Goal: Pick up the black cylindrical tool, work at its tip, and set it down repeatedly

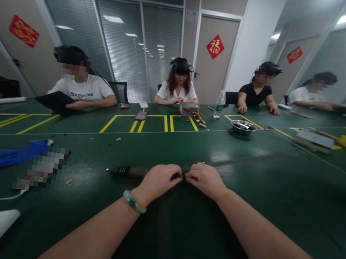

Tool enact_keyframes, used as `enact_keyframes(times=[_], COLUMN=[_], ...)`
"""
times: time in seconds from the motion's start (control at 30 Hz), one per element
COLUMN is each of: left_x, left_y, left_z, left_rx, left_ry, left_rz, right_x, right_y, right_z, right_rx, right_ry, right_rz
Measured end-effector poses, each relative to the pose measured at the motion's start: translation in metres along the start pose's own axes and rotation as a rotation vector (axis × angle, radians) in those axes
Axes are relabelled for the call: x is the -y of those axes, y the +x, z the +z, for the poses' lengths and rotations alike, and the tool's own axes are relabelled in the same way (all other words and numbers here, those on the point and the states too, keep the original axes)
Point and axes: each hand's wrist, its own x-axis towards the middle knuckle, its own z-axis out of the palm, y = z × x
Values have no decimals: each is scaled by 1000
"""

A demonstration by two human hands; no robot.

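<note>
Small dark piece [182, 176] sits right between my fingertips, left hand [159, 179] and right hand [207, 181] both pinching at it from either side. Can't tell from out here if it's joined to the dark tool [131, 171] poking out past my left fingers. Blue glove [26, 151]'s farther left on the green worktop [77, 206].
</note>
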Motion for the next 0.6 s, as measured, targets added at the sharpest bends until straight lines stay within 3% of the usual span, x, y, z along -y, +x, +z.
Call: enact_keyframes(times=[0.13,0.4,0.6], left_x=[-2,-5,-6], left_y=[-1,-2,-4], left_z=[-2,-6,-10], left_rx=[5,-20,-16], left_ry=[1,-8,-44], left_rz=[-16,-33,-67], right_x=[-1,9,12], right_y=[-1,6,12], right_z=[1,-3,-7], right_rx=[20,244,304], right_ry=[35,-112,-125], right_rz=[-5,6,-38])
